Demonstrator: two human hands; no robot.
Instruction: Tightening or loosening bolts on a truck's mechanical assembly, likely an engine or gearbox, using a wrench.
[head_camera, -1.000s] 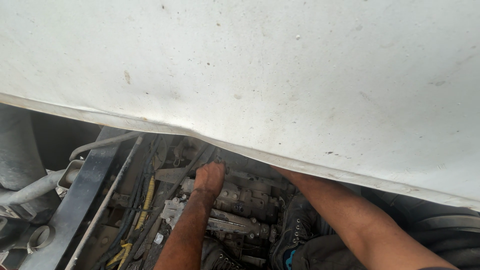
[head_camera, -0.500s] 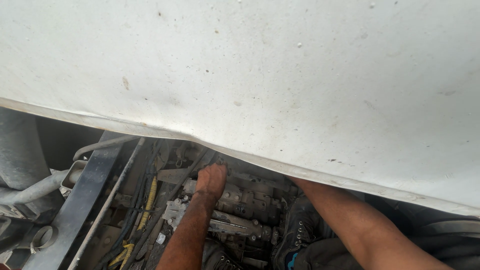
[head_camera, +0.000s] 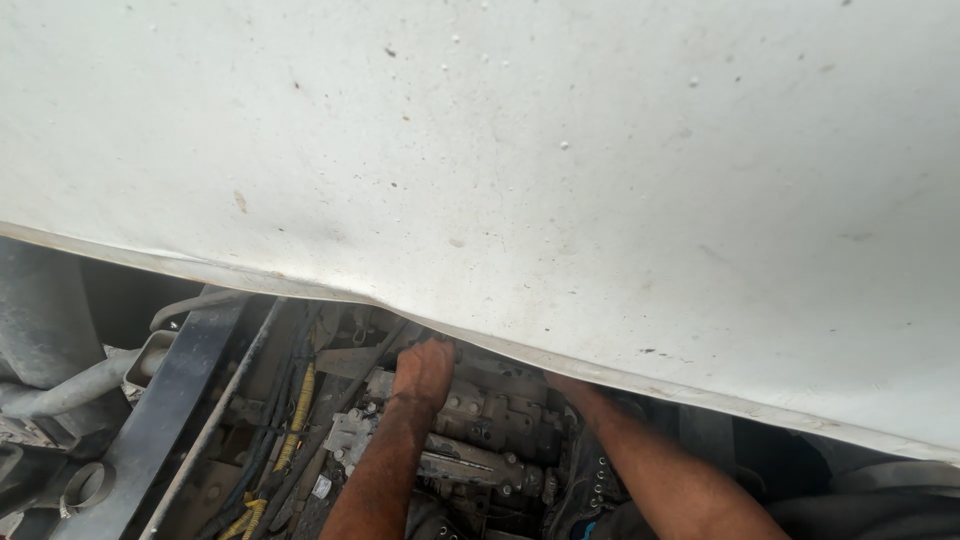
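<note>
reaching down under a big white body panel (head_camera: 560, 170), we have both arms in the machinery below. our left hand (head_camera: 424, 370) rests on the top of a grey metal housing (head_camera: 490, 425), a bolted casting that sits low in the middle of the view, just under the panel's lower edge. the fingers of that hand curl forward over the far top corner of the housing and disappear under the panel's rim, so we cannot tell whether they grip anything or only press against it. our right forearm (head_camera: 660, 475) comes in from the lower right and runs up beside the housing; the right hand itself is hidden behind the panel edge, and we cannot tell how its fingers stand or what they touch. left of the housing, a bundle of dark cables with yellow corrugated sleeves (head_camera: 296, 420) runs down along a black frame rail (head_camera: 165, 410). further left lies a grey hose (head_camera: 60, 390) with a metal fitting at its end. the panel is dusty, speckled with small marks, and dented slightly along its lower lip above our left hand.
</note>
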